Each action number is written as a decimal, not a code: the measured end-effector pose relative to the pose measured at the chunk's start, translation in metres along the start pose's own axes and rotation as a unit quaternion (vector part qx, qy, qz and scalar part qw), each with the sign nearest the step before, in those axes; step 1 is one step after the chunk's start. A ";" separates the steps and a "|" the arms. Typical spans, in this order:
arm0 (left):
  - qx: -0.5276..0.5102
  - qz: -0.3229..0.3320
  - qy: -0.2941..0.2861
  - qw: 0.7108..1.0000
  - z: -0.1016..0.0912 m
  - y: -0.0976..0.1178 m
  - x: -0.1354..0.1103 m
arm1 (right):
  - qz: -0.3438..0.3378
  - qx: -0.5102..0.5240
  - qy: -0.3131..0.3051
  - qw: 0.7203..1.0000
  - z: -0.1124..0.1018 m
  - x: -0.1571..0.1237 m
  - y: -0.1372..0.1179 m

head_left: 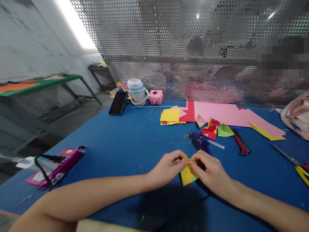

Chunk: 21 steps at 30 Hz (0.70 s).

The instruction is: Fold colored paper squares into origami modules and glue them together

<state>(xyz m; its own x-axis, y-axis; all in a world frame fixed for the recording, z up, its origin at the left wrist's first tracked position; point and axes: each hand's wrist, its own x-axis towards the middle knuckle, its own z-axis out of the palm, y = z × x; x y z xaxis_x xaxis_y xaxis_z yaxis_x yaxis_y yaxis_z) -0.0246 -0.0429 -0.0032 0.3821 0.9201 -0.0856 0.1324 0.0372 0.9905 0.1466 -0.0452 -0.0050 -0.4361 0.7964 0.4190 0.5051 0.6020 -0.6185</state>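
Between my two hands is a folded paper piece (188, 176), yellow with green patches. My left hand (166, 169) pinches its upper left edge with thumb and fingers. On the upper right edge my right hand (210, 170) has a like pinch. Just beyond my right hand a blue glue gun (201, 140) lies with a clear glue stick poking out of its back. Farther off sit several folded paper pieces, among them a red one (209, 131) and a green one (225, 130).
Yellow paper squares (170, 115) and pink sheets (217, 112) lie at the back. Scissors (293, 161) are at right, a purple power strip (58, 166) at left. A phone (118, 103), a lidded cup (137, 91) and a pink paper box (155, 97) stand before a perforated metal screen (149, 42).
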 end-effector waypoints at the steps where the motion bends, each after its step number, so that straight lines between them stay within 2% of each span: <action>1: -0.002 0.006 0.004 1.000 0.000 0.000 0.000 | 0.000 0.006 -0.002 1.000 0.000 0.000 0.000; 6: -0.034 0.018 0.047 0.998 0.001 -0.002 0.000 | 0.036 0.029 -0.015 0.999 -0.002 0.001 -0.001; 14: -0.010 0.015 0.035 0.999 -0.002 0.000 0.000 | 0.104 0.064 -0.049 0.991 -0.003 0.003 -0.004; 21: -0.029 0.005 0.069 0.997 -0.004 -0.002 0.004 | 0.126 0.052 -0.047 0.990 -0.016 0.000 -0.008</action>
<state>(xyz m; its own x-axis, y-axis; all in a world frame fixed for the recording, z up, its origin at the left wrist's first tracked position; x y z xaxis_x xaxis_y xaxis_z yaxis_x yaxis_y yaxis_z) -0.0272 -0.0381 -0.0047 0.2529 0.9653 -0.0645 0.0741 0.0471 0.9961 0.1544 -0.0487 0.0104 -0.3764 0.9083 0.1825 0.5284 0.3722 -0.7630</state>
